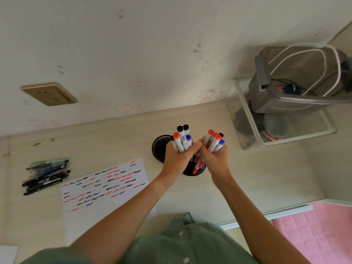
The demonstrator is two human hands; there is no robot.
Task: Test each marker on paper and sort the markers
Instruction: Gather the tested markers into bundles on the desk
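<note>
2 bundles of whiteboard markers are in my hands above the black mesh pen holder (161, 147), which stands on the surface right of the test paper (103, 184). My left hand (178, 159) has its grip clamped round about 5 markers (182, 140), caps up: black, red and blue. My right hand (214, 159) has its grip clamped round another bundle (214, 142), mostly red caps with 1 blue and 1 black; some ends point down into the holder. The 2 hands touch at the thumbs.

These markers look light, stiff and smooth-barrelled, so I judge a bundle could fan out or slip if I loosen my fingers. Holding them mid-barrel, where I have them, seems safest; pulling 1 out by its cap might pop the cap off.

The paper already carries many red, black and blue squiggles. A pile of dark pens (46, 175) lies left of it.
</note>
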